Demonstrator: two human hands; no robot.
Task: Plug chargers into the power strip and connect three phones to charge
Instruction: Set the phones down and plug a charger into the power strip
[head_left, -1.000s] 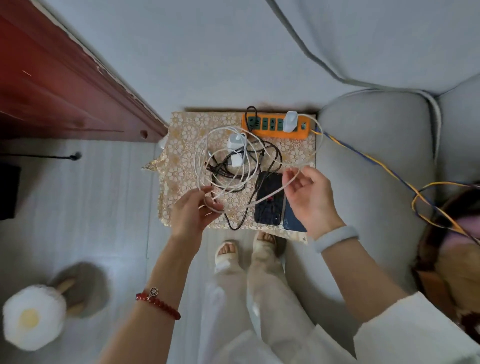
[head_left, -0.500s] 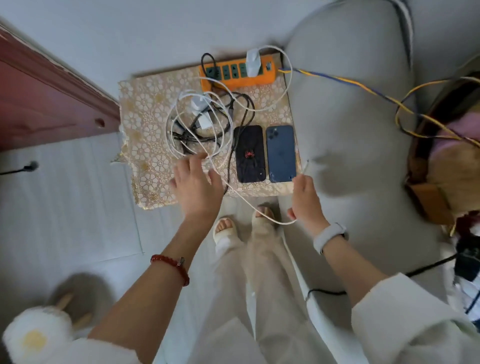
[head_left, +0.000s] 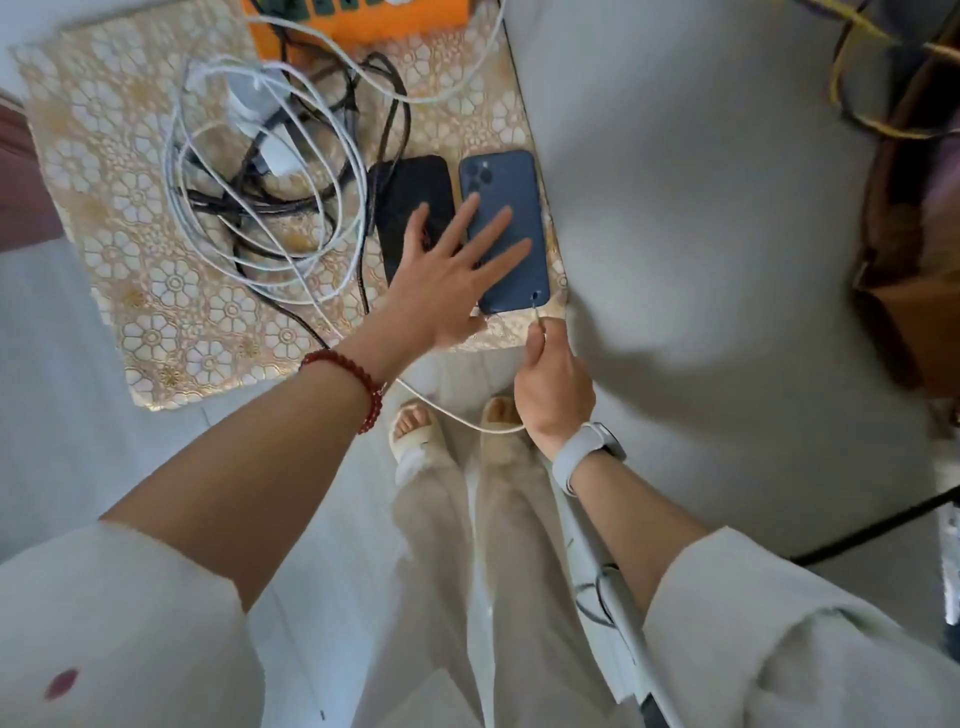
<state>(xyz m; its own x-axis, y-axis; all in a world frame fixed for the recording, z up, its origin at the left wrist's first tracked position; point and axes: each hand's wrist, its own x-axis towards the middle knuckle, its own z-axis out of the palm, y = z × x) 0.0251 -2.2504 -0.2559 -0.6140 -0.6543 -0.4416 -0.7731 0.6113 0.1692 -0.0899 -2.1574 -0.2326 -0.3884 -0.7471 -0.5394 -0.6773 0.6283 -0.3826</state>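
A blue phone (head_left: 511, 192) and a black phone (head_left: 402, 197) lie face down side by side on the gold-patterned cloth (head_left: 145, 291). My left hand (head_left: 447, 275) is spread flat over both phones, fingers straight. My right hand (head_left: 553, 387) pinches the plug end of a white cable (head_left: 452, 413) and holds its tip at the blue phone's near bottom edge. The orange power strip (head_left: 395, 21) lies at the cloth's far edge, partly cut off. Loose white chargers (head_left: 260, 98) sit in a tangle of white and black cables (head_left: 270, 208).
A grey sofa arm (head_left: 701, 218) stands right beside the cloth. Yellow and blue wires (head_left: 852, 83) hang at the top right. My feet in slippers (head_left: 415, 431) stand just below the cloth's near edge. A dark cord (head_left: 872, 525) crosses the floor at right.
My left hand left the cable tangle and moved right onto the two phones. My right hand rose with the white cable end to the blue phone's bottom edge. The view moved closer.
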